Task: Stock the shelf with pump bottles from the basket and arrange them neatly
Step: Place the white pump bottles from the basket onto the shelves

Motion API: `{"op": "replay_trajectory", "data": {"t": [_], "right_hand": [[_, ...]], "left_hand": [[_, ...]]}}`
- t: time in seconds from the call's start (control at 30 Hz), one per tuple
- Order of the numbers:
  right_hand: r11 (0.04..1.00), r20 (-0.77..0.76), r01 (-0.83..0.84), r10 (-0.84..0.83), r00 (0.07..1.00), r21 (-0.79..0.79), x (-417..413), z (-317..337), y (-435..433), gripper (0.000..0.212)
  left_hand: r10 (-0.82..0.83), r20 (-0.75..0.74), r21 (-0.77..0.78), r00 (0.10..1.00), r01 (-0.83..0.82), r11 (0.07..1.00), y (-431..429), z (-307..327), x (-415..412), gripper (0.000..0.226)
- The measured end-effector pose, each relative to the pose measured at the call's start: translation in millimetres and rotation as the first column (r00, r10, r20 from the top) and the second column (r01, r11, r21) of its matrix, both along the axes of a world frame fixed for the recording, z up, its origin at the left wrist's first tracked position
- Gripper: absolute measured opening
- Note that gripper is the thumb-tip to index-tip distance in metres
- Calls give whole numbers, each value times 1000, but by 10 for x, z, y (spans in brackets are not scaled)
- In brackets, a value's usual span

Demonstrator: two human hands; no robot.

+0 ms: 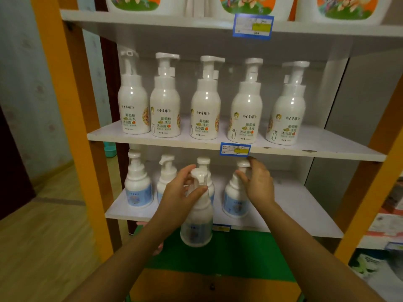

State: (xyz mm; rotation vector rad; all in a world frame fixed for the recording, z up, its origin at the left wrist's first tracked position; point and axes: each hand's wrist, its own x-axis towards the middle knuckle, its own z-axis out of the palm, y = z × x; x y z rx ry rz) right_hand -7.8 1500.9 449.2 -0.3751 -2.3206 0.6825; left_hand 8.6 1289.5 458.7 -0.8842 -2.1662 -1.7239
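Observation:
My left hand point(182, 192) grips the neck of a white pump bottle with a blue label point(196, 223), held in the air in front of the lower shelf point(301, 205). My right hand point(258, 182) is closed around the pump head of another blue-label bottle point(234, 199) that stands on that shelf. Three more blue-label bottles stand on it: one at the left point(137, 182), one point(166, 174) partly behind my left hand, one point(204, 163) behind the held bottle. The basket is out of view.
The middle shelf point(327, 147) holds a row of several taller white pump bottles point(206, 101) with green-orange labels. Large containers stand on the top shelf point(152, 18). Orange uprights point(72, 127) frame the rack. Blue price tags point(235, 149) hang on the shelf edges. A green surface point(218, 253) lies below.

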Motion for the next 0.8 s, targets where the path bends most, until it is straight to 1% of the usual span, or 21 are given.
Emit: {"op": "replay_trajectory", "data": {"t": [0.03,0.07,0.1,0.13,0.17,0.2,0.23,0.27,0.3,0.33,0.37,0.47,0.57,0.6,0.67,0.7,0.73,0.77,0.8], "right_hand": [[999,-17,17,-16,1000,45,87,-8,-23,53],[996,-78,36,-29,997,84,207,-26,-52,54],[994,-162,27,-10,987,102,358,-49,-96,49],[994,-213,-25,47,976,104,527,-83,-146,43],[988,-209,-130,145,967,83,706,-127,-193,38],[966,-146,-258,257,955,16,885,-174,-244,35],[923,-45,-373,370,928,-96,1052,-206,-296,35],[873,55,-439,459,887,-211,1196,-239,-332,41],[839,123,-460,510,851,-291,1299,-269,-352,48],[824,153,-461,529,835,-330,1369,-308,-357,52],[821,155,-451,525,837,-349,1411,-346,-352,54],[844,119,-372,446,887,-387,1480,-418,-272,60],[858,112,-340,409,906,-386,1559,-424,-76,59],[857,106,-343,411,906,-385,1585,-412,8,58],[851,94,-345,411,907,-397,1601,-384,188,58],[847,90,-340,408,909,-408,1590,-378,282,61],[846,85,-332,399,913,-417,1564,-379,372,64],[849,87,-314,384,919,-425,1520,-382,460,66],[850,90,-300,371,924,-432,1463,-386,546,68]], "left_hand": [[-5,1,5,1000,5,1000,19,11,10,43],[-13,4,6,1000,13,1000,39,19,22,44],[-22,7,7,1000,22,1000,61,29,44,44],[-32,11,11,999,32,999,86,39,71,44],[-44,17,19,999,43,999,113,55,112,45],[-54,22,29,998,53,998,148,75,156,46],[-61,21,33,998,60,998,189,102,215,48],[-64,14,32,998,63,997,239,120,268,48],[-67,6,27,998,67,997,296,147,324,48],[-72,5,25,997,72,997,358,163,376,48],[-79,6,28,997,79,996,414,180,435,48],[-121,8,49,993,120,992,641,182,588,49],[-166,50,51,985,163,985,895,186,727,55],[-191,97,61,977,186,981,963,174,724,57],[-244,261,25,934,246,969,1064,130,661,56],[-263,357,-4,896,284,959,1125,78,625,48],[-264,425,-44,866,311,950,1185,-19,581,30],[-229,478,-69,848,296,953,1236,-103,560,8],[-205,513,-64,833,275,959,1310,-216,509,13]]}}
